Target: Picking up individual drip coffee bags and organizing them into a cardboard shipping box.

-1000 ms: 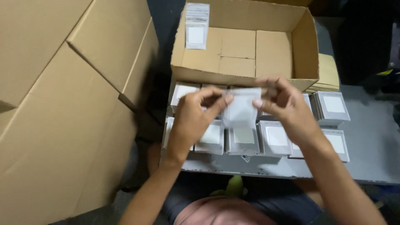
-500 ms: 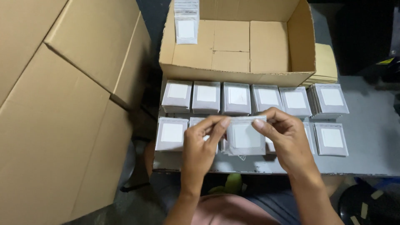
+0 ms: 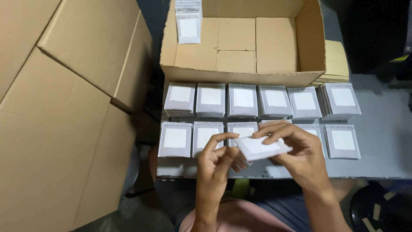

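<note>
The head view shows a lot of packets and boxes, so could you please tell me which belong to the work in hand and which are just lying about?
In hand:
- small flat white-and-grey packet, pinched between left hand and right hand
- two rows of matching grey packets on the grey table
- open brown cardboard box holding one packet stack

Lying about:
- large closed cardboard boxes, left
- yellowish flat pile

Small flat white-and-grey packet (image 3: 262, 147), tilted nearly level, pinched at its edges above the table's front row

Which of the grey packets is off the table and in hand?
The packet pinched between both hands, left hand and right hand; it is tilted, the rest lie in rows.
</note>
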